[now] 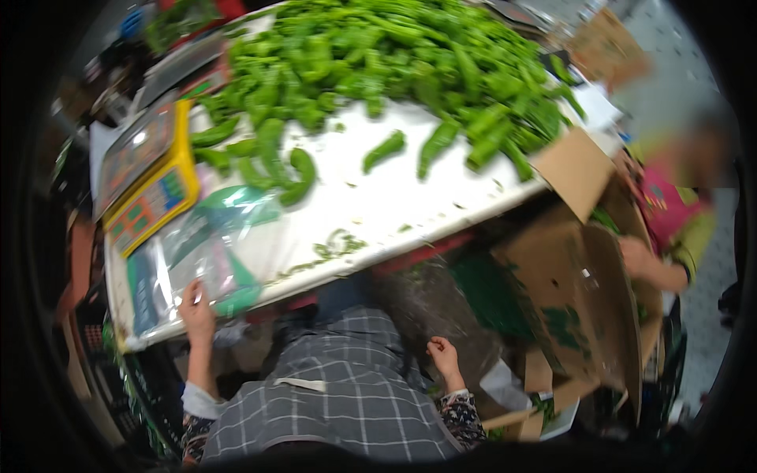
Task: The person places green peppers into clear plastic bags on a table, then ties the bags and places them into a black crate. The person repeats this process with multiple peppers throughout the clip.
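My left hand (197, 316) is at the table's front edge, its curled fingertips over clear plastic bags (204, 266) with green and blue print. Blur hides whether the fingers pinch the plastic. Down beside my checked apron (355, 384), my right hand (445, 358) hangs with its fingers curled in and nothing visible in them. A large heap of green peppers (384, 59) covers the far part of the white table (355, 195). Several peppers lie apart in front of it, among them a curved pepper (301, 177) near the bags and a short pepper (384, 151) in the middle.
A yellow-framed weighing scale (157, 177) stands on the table's left side. Stem scraps (340, 243) lie along the front edge. At the right, a large cardboard box (562, 290) stands open with its flaps up. Another person (668, 207) has a hand (639, 257) at this box.
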### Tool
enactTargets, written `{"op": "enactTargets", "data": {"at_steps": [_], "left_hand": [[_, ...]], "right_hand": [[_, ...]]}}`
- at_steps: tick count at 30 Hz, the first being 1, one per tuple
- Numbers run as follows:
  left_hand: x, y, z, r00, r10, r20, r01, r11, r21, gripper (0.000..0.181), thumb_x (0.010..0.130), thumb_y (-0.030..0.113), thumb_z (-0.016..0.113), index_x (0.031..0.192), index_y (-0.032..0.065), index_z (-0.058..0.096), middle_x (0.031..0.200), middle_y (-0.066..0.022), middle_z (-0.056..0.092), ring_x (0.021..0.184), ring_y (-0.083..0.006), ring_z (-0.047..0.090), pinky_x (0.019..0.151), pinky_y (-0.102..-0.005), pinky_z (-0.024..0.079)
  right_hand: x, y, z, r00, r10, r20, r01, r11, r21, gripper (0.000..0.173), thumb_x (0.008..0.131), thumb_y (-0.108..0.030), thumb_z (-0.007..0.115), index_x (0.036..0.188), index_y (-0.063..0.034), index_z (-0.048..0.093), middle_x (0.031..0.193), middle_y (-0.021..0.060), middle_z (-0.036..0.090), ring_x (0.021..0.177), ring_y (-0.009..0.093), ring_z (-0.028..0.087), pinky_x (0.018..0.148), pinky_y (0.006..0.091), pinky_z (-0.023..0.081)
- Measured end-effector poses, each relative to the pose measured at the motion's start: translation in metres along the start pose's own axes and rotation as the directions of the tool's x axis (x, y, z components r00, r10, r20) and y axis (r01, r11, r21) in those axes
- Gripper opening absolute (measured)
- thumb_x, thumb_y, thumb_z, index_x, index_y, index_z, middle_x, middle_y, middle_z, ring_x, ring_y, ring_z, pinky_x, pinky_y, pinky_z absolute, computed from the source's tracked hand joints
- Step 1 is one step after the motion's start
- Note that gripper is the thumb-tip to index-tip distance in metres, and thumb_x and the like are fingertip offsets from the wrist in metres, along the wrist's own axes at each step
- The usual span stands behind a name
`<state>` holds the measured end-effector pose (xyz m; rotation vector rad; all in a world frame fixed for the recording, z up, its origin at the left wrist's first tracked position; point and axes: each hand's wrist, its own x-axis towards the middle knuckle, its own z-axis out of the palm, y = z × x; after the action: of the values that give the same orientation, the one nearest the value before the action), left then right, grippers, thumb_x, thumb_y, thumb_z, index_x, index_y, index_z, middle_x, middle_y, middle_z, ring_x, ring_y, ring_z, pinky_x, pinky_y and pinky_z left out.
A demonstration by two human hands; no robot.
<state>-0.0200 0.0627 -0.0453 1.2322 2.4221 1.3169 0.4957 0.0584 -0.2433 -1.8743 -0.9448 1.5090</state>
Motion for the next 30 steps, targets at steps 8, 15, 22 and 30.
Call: {"op": "enactTargets", "data": {"at_steps": [8,15,22,30], "left_hand": [[-0.017,0.011,-0.004,0.993,-0.112,0.022,0.112,0.928,-0.356,0.018,0.089,0.007,0.050,0.102,-0.0031,0.056,0.066,0.0029,0.048,0.051,-0.0014,0.039,0.044,-0.0178,0.029],[-0.014,0.019,-0.006,0.978,-0.192,0.084,0.209,0.912,-0.352,0.018,0.089,0.008,0.049,0.103,-0.0015,0.056,0.071,0.0015,0.051,0.055,-0.0014,0.042,0.048,-0.0172,0.031],[-0.016,-0.047,-0.019,0.986,-0.150,0.069,0.160,0.972,-0.169,0.023,0.092,0.012,0.047,0.106,-0.0044,0.055,0.101,-0.0097,0.058,0.089,-0.0126,0.052,0.081,-0.0241,0.040],[0.004,-0.021,-0.003,0.997,-0.056,0.054,0.068,0.961,-0.269,0.026,0.092,0.017,0.048,0.108,-0.0032,0.054,0.090,-0.0026,0.059,0.049,0.0004,0.032,0.041,-0.0168,0.023]], "right_hand": [[-0.032,-0.179,0.065,0.842,-0.308,0.443,0.464,0.833,-0.303,0.029,0.079,-0.017,0.062,0.103,-0.0012,0.059,0.085,0.0131,0.064,0.078,0.019,0.063,0.069,0.0289,0.048],[-0.038,-0.295,0.108,0.540,-0.701,0.466,0.825,0.551,-0.128,0.020,0.079,-0.009,0.060,0.097,-0.0018,0.061,0.088,0.0146,0.063,0.079,0.026,0.063,0.069,0.0301,0.049],[0.007,-0.360,0.222,0.300,-0.939,0.169,0.947,0.314,0.062,0.025,0.071,-0.003,0.054,0.096,-0.0024,0.059,0.097,0.0153,0.058,0.092,0.031,0.054,0.080,0.0363,0.044],[0.045,-0.357,0.281,0.158,-0.979,0.131,0.831,0.060,-0.553,0.014,0.071,-0.009,0.053,0.083,-0.0085,0.061,0.104,0.0108,0.054,0.117,0.034,0.037,0.096,0.0498,0.026]]}}
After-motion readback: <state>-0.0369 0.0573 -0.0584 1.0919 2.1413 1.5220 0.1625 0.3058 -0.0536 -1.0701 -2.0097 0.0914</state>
